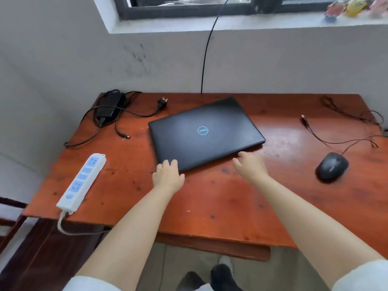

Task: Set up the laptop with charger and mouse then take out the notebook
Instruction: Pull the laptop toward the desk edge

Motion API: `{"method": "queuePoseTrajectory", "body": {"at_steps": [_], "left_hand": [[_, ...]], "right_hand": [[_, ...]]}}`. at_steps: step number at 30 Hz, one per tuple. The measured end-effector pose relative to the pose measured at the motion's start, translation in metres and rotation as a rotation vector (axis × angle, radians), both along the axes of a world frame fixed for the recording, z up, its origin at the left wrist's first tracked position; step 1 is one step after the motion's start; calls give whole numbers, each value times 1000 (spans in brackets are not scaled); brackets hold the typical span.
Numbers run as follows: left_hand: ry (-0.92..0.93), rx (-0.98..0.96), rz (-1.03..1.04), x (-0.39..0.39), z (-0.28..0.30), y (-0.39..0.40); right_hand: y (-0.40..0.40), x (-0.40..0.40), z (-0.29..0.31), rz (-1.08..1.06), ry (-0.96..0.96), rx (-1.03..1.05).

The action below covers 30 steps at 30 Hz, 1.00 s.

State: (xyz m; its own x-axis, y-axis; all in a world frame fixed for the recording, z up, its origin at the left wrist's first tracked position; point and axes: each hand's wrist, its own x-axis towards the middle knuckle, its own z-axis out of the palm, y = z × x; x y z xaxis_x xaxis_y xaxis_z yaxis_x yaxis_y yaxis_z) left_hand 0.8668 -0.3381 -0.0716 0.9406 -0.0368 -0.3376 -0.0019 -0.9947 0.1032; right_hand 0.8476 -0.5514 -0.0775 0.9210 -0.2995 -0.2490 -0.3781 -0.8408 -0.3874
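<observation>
Grey plastered wall (273,66) behind, scuffed with dark marks left of centre, under a dark-framed window (189,7) with a pale sill; blurred colourful items (354,7) at the sill's right end. Thin black cable (206,51) hanging from the window down to the table's far edge. Reddish-brown wooden table (210,198), glossy, speckled with dark knots. Grey floor below, dark socks (210,278) at the bottom edge.

Closed black laptop (205,133) mid-table, turned at an angle, lid bearing a blue ringed "DELL" logo seen upside down. White power strip (83,181) with blue sockets near the left front edge, cord dropping off the table. Black charger (110,109) with loose tangled cables at the far left corner, plug (162,101) lying just beside. Black wired mouse (331,166) at right, well apart from the laptop, thin cable looping toward the far right corner, USB end (304,119) lying free.

Left hand (168,177) on the laptop's near left corner, fingers together and curled over the edge. Right hand (251,164) at the near right edge, fingers loosely apart, contact impossible to tell. No notebook visible.
</observation>
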Motion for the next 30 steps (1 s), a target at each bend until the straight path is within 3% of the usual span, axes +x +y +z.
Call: {"method": "queuePoseTrajectory", "body": {"at_steps": [5,10,15,19,24,30], "left_hand": [[45,-81,189,39,-20,8],[-52,-219,301,73,-38,11],[41,-295,486,82,-60,7],[59,-319,583,86,-67,0],[41,-291,564,81,-66,13],[42,-290,444,64,-59,43]], "right_hand": [[-23,63,-18,-103,54,-19],[-49,111,-29,-295,112,26],[-57,137,-43,-496,99,162],[-66,138,-48,-545,136,148],[-72,116,-50,-532,254,242],[-50,56,-48,-623,260,250]]}}
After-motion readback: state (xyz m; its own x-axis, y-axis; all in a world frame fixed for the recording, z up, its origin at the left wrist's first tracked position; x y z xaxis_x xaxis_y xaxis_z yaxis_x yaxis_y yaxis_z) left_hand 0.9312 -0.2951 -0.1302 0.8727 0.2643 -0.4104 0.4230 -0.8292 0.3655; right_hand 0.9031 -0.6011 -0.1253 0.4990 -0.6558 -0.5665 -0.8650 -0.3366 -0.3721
